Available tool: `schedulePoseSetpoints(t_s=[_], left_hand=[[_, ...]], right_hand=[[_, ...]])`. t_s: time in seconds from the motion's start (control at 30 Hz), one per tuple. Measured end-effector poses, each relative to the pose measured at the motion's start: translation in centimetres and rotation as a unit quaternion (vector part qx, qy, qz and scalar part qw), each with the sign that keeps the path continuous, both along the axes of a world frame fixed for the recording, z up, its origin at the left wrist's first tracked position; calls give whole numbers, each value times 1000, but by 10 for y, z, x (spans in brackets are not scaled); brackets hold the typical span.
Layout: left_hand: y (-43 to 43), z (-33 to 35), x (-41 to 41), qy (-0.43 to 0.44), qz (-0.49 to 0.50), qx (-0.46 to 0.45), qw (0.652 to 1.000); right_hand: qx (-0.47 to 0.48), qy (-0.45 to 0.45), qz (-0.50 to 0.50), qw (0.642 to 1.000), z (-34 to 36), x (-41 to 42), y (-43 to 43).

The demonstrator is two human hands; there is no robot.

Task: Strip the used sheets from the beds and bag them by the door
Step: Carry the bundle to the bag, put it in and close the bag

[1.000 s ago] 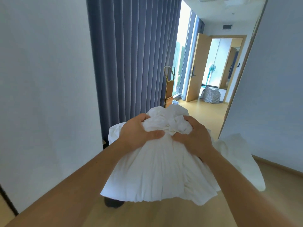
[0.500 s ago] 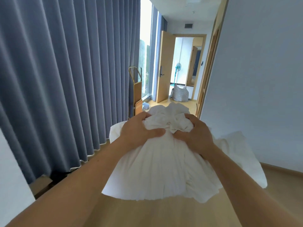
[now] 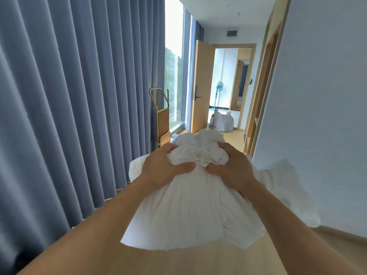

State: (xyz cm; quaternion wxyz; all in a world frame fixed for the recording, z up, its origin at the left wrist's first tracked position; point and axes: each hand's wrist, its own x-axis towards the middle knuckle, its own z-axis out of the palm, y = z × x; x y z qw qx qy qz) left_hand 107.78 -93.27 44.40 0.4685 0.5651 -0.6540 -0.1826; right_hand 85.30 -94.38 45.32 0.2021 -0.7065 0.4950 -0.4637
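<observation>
A blue-grey curtain (image 3: pixel 79 96) hangs in deep folds down the whole left side, reaching the floor. Opposite it, a plain white wall (image 3: pixel 327 116) fills the right side, and a pale wooden floor (image 3: pixel 178 261) runs between them toward the far end of the room.

A bundle of white sheets (image 3: pixel 194 205) is held in mid-air in front of the person, at the middle of the view and clear of the floor. It is gathered into a crumpled knot at the top, and loose cloth fans out below and trails off to the right. Two bare forearms reach in from the bottom edge. The left hand (image 3: pixel 164 167) and the right hand (image 3: pixel 232 167) sit side by side at the knot, nearly touching. The fingers (image 3: pixel 224 147) of both hands are curled tight into the bunched cloth, and both thumbs press in from the near side.

Beyond the curtain is a tall bright window (image 3: pixel 173 66). Next to it a wooden door (image 3: pixel 201 86) stands open onto a further room. A brass-framed trolley (image 3: pixel 161 116) stands by the curtain's far edge. A checked bag (image 3: pixel 222 122) sits on the floor in the doorway, just beside the door and well apart from the sheets. A teal standing fan (image 3: pixel 219 88) stands behind it.
</observation>
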Motion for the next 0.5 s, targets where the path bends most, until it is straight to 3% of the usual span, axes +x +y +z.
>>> schedulePoseSetpoints(t_s=[0.23,0.5], left_hand=[[-178,-16,25,18,-4,-16,1000],[-391,1,44,24,-60,-8,998]], right_hand=[[-12,33,-9,999,-10,27,-178],[-8,4,-59,998,-5,43,-373]])
